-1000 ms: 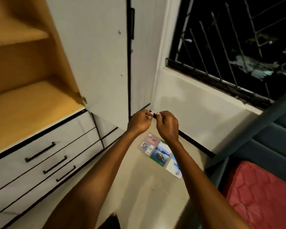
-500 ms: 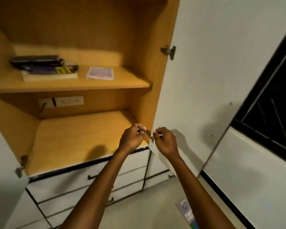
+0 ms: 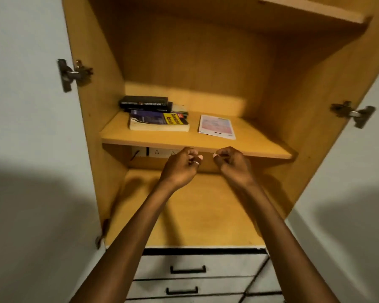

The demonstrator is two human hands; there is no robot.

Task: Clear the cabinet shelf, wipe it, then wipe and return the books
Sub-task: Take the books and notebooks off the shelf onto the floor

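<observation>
Hands (image 3: 179, 166) (image 3: 233, 164) now apart, apparently empty, below shelf (image 3: 249, 147).

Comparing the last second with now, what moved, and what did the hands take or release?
The view swung from the floor and window up to the open cabinet. The left hand and right hand, earlier together pinching a small item, are now apart with fingers curled and no item visible, raised before the shelf edge. The stack of books and the thin booklet lie as half a second ago.
</observation>
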